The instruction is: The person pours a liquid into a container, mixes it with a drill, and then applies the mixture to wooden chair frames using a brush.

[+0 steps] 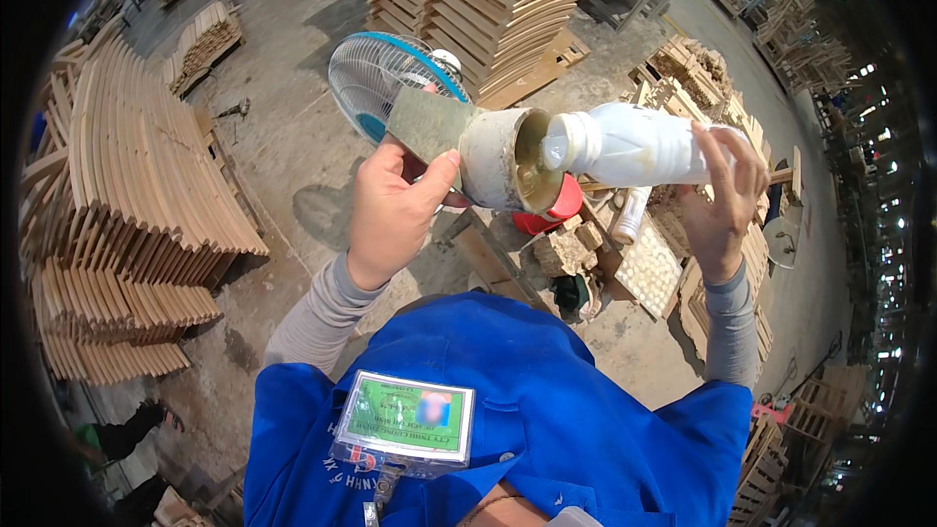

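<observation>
My left hand (395, 210) grips a flat grey-green plate (427, 123) against a white round pot (486, 158), thumb on top. The other fingers are partly hidden behind. The pot is tipped on its side with its mouth to the right, and yellowish wet stuff coats its inside. My right hand (722, 190) is closed around the base end of a white plastic bottle (634, 144). The bottle lies nearly level, its neck at the pot's mouth. Whether liquid is flowing cannot be made out.
Beyond my left hand stands a fan (376, 78) with a blue rim. Curved wooden slats (146, 137) are stacked at left, with a tall wood stack (488, 10) ahead. A red container (551, 210), wood offcuts (566, 252) and a patterned board (648, 268) lie below the bottle.
</observation>
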Demonstrator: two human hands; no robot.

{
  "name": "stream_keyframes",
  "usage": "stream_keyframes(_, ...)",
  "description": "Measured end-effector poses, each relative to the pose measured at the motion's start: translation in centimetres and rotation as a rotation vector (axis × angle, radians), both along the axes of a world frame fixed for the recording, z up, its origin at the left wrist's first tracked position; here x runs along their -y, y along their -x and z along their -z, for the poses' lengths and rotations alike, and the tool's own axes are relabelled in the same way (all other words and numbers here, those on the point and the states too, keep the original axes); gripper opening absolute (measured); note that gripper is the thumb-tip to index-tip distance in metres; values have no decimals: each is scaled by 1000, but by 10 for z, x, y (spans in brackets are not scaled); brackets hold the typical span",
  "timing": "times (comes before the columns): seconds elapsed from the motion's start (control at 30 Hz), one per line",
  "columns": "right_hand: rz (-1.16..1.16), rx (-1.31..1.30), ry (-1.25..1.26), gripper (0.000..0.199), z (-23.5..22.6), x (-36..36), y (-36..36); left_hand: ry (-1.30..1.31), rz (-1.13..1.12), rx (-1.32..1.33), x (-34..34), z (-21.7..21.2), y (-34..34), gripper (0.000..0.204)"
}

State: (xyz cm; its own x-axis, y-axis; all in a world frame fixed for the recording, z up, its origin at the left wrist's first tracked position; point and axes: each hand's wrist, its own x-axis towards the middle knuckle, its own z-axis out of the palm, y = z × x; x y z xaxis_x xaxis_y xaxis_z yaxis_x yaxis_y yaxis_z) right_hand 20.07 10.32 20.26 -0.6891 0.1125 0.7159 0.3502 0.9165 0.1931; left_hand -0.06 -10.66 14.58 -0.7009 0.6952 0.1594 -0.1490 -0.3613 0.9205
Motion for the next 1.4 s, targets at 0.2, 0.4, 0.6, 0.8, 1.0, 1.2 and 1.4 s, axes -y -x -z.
stream_keyframes(0.2, 4, 50, 175, 64, 24, 9, -1, 57, 5, -113, -8, -5, -3, 48)
stream_keyframes(0.4, -108, 183, 549, 58, 35, -4, -5, 172, -1, -388, -16, 6, 5, 50)
stream_keyframes(0.6, -286, 428, 1132, 63, 42, -47, -9, 154, -69, -539, -43, 8, -1, 44)
stream_keyframes(0.8, -425, 241, 1657, 71, 74, -113, 1, 217, -71, -261, -72, 18, 2, 47)
stream_keyframes(1.0, -339, -152, 1609, 59, 174, -207, 40, 300, -243, 39, -69, 20, 5, 59)
stream_keyframes(1.2, -119, -174, 1521, 54, 305, -264, 74, 379, -485, 141, -50, 26, -4, 58)
stream_keyframes(1.4, -81, -159, 1596, 53, 357, -277, 80, 420, -578, 122, -46, 28, -8, 56)
